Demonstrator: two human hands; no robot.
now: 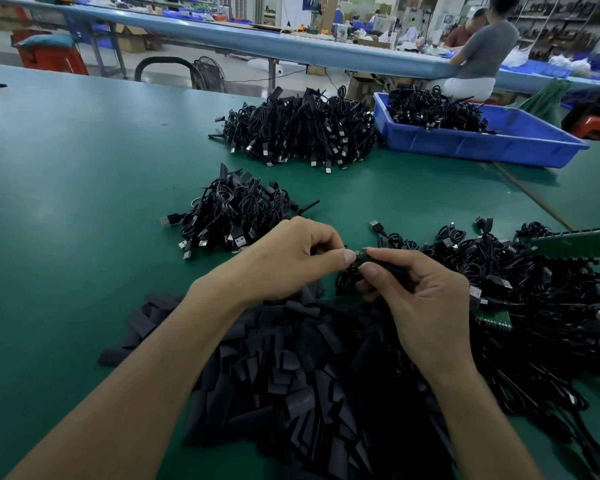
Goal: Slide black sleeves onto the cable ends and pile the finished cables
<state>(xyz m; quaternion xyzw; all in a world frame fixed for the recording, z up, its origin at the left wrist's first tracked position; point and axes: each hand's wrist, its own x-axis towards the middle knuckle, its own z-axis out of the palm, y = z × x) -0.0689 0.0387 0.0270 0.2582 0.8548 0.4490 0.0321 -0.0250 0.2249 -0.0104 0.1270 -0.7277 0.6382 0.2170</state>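
Black sleeves and cables.
We see sleeves heaped near centre, cables tangled right, sleeved cables piled farther left, one cable end lifted between.

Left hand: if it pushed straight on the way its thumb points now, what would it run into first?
The black sleeve gripped by the right hand: the left hand, pinching a cable end, points rightward at it, almost touching. Depth looks level, though one view can't confirm.
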